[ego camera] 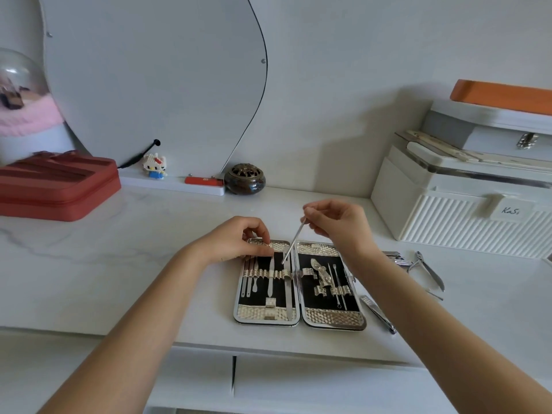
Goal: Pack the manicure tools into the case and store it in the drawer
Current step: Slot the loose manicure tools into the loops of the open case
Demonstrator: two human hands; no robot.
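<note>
A: Any text?
B: Only "KaSi", handwritten on a tag on the white ribbed box (466, 210), back right of the case (299, 283). Nothing else readable.
A: Case?
B: Lies flat and open on the white counter (119, 264), 2 halves, near the front edge. Several tools are strapped inside.
A: Hands?
B: The left hand (239, 239) has curled fingers pinching the case's top left rim. The right hand (337, 225) is raised above the case's right half, fingertips pinching a thin metal tool (293, 243) that slants down, tip over the left half.
A: Loose tools?
B: Nippers (428, 270) and a clipper (378, 313) lie right of the case, on the counter.
</note>
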